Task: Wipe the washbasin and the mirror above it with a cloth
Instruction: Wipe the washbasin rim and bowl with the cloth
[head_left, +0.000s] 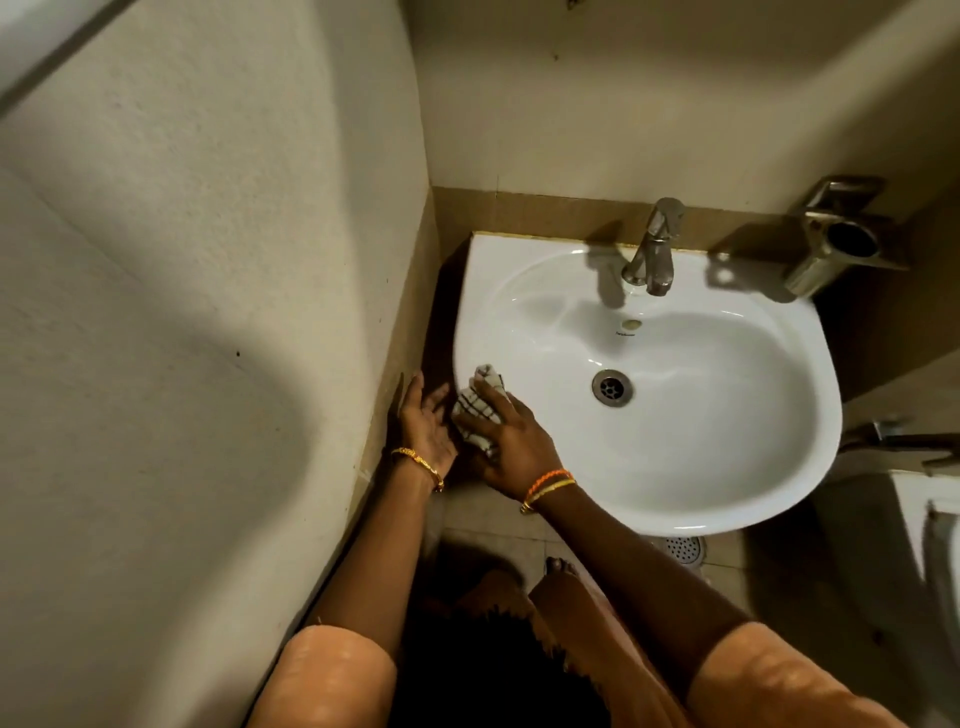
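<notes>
A white washbasin (727, 441) is fixed to the back wall, with a steel tap (654, 249) at its rear and a drain (613, 387) in the bowl. My right hand (511, 441) presses a checked white cloth (478, 402) onto the basin's left front rim. My left hand (423, 423) is beside it, palm up and fingers spread, in the dark gap between the basin and the left wall, holding nothing. The mirror is out of view.
A textured wall (208, 312) stands close on the left. A metal holder (831, 249) is mounted at the basin's right rear. A floor drain (683, 551) lies beneath the basin. A white fixture (930, 545) sits at the right edge.
</notes>
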